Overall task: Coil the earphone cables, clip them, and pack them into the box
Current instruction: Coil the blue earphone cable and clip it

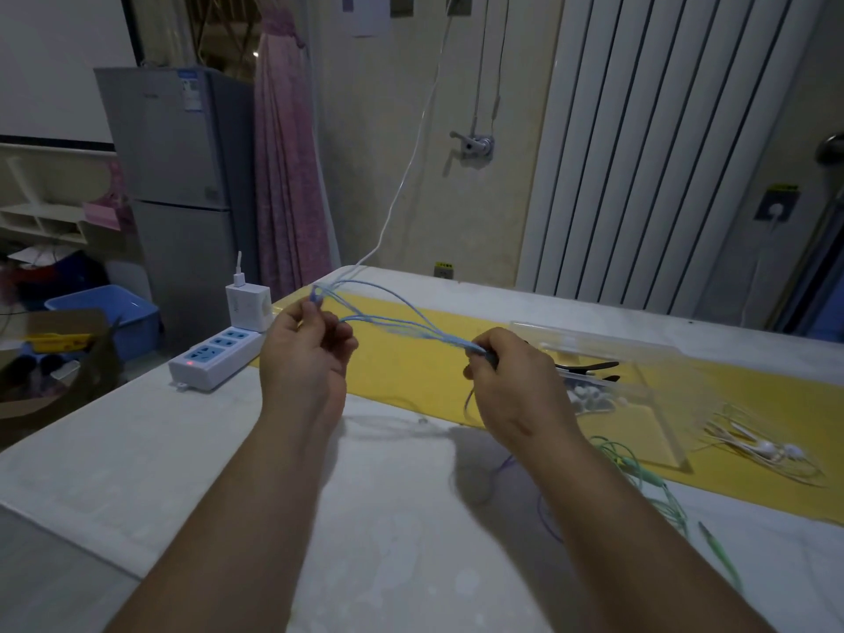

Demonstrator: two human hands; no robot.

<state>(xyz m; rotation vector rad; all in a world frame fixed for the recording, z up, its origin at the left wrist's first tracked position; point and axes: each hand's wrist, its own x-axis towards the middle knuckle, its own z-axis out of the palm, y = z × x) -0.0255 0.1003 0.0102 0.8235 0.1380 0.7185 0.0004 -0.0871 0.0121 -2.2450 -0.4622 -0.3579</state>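
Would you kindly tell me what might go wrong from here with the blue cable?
The blue cable is spread in loose loops between the left hand and right hand; a loop may slip out and tangle before clipping. A strand hangs below the right hand near the green cable on the table and might snag on it.

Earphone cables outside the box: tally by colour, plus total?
Blue cable: 1, gripped by left hand and right hand
Green cable: 1
Purple cable: 1
White cable: 2, one right of the box, one faint by the wrists
Total: 5
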